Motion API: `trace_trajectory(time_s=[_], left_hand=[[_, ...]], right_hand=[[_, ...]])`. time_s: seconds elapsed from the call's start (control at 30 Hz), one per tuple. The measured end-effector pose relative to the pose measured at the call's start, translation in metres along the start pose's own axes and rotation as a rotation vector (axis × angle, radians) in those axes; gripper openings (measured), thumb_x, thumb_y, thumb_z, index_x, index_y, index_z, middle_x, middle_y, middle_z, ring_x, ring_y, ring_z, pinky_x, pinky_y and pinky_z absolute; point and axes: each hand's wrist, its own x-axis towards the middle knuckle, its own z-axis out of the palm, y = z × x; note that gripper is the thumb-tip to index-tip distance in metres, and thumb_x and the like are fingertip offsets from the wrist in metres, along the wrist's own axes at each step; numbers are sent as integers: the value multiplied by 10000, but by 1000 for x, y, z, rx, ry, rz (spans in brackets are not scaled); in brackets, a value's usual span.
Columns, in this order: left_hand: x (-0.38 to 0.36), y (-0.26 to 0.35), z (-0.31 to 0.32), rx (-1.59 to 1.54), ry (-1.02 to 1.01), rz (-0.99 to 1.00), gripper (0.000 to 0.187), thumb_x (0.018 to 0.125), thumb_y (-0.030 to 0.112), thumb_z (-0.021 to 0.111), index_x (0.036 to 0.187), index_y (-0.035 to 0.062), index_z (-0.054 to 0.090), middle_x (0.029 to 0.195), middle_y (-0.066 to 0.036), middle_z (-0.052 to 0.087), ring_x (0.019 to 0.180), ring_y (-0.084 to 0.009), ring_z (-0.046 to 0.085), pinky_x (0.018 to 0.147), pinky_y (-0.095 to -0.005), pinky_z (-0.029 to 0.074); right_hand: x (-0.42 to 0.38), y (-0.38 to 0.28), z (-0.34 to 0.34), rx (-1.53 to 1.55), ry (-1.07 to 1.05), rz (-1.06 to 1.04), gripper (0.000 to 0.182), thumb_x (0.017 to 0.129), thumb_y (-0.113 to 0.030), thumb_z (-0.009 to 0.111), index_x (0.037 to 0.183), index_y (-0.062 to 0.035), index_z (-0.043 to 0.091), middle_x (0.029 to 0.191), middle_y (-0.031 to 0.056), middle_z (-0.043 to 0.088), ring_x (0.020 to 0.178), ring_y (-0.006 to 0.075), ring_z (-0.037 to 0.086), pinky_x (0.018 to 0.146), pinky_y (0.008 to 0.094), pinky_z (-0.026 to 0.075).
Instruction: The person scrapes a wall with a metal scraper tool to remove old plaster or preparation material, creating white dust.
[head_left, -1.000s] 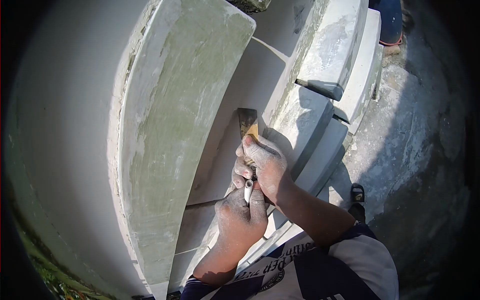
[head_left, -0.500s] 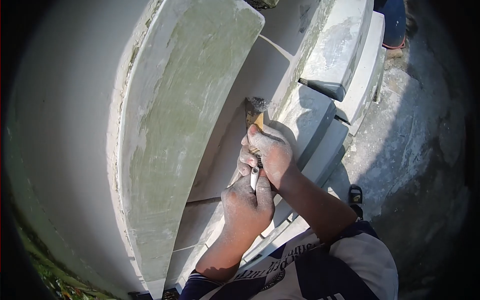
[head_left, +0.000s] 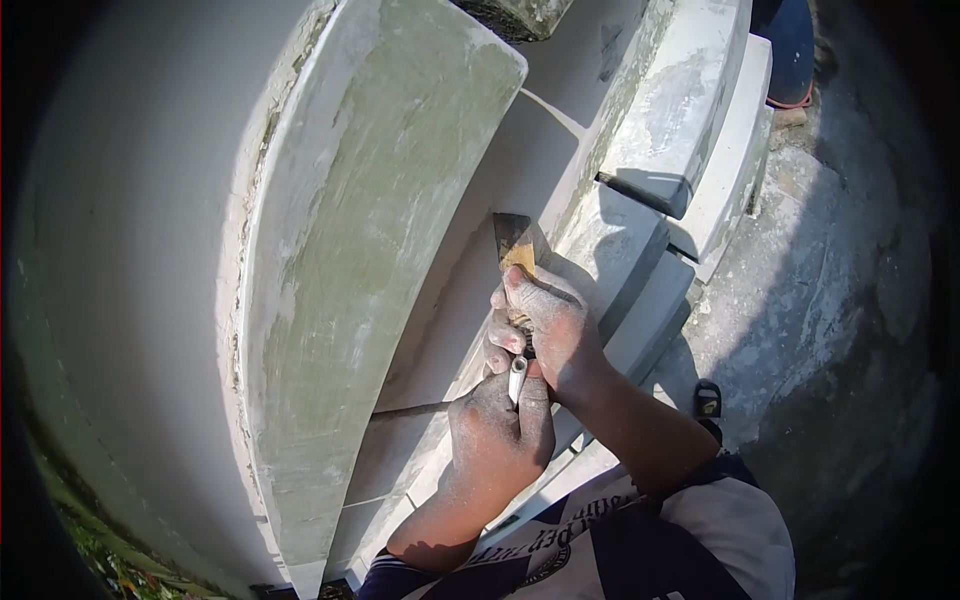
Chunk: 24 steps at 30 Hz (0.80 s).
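My right hand, pale with dust, is closed round a putty knife, with its thumb along the upper part. The knife's flat blade points away from me, its far end dark and the part near my thumb yellowish. Just below, my left hand is closed on a short white tube, whose hollow end faces up. The two hands are close together, and their fingers hide the rest of both things. Under the blade lies a pale, smooth ledge surface.
A long greenish-grey plastered beam rises left of my hands. Pale stepped blocks run along the right, above a rough concrete floor. A dark blue container stands at the far upper right, and a sandaled foot shows below.
The grey crumbly material at the blade's tip is no longer there. Both hands and the putty knife sit slightly lower in view, still gripping the same things.
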Motion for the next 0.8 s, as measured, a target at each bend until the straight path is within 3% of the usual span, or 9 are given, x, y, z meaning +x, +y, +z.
trace_trajectory(time_s=[0.07, 0.23, 0.3, 0.5, 0.53, 0.8], left_hand=[[0, -1, 2, 28, -31, -2, 152, 880, 73, 583, 768, -28, 597, 620, -214, 590, 562, -398, 615, 523, -416, 476], [-10, -9, -5, 117, 30, -36, 134, 876, 77, 587, 788, -16, 624, 622, -205, 597, 553, -400, 619, 517, -419, 480], [-6, -5, -4, 71, 61, -13, 144, 882, 84, 581, 783, -9, 628, 617, -208, 597, 547, -400, 616, 513, -419, 477], [-4, -5, -7, 84, 22, -102, 196, 891, 112, 584, 745, -16, 615, 625, -216, 605, 557, -401, 621, 525, -424, 476], [-8, -3, -8, 77, 39, -37, 198, 892, 115, 578, 743, -10, 613, 617, -220, 601, 561, -407, 620, 526, -427, 476], [-7, -1, -6, 112, 43, -64, 166, 884, 103, 583, 774, -18, 614, 624, -219, 606, 572, -411, 628, 527, -426, 479]], right_hand=[[-2, 1, -3, -23, -3, -24, 219, 1008, -242, 505, 888, -60, 490, 711, 34, 451, 495, 135, 430, 489, 339, 430], [-6, 15, 7, -48, 46, -9, 258, 1018, -283, 479, 879, -66, 463, 570, 38, 400, 504, 163, 441, 531, 344, 428], [-6, 13, 4, -61, -66, 24, 254, 1018, -276, 480, 879, -65, 464, 593, 33, 403, 504, 157, 436, 540, 339, 432], [-3, 14, 4, -15, -19, -61, 224, 1014, -244, 483, 875, -69, 462, 674, 21, 421, 521, 135, 437, 534, 343, 435], [-8, 17, 7, 36, 35, -30, 217, 1011, -233, 489, 872, -70, 459, 692, 21, 426, 512, 130, 430, 520, 342, 433], [-5, 23, -1, 3, 12, -54, 208, 1007, -228, 501, 885, -63, 469, 736, 39, 457, 494, 131, 429, 500, 349, 443]])
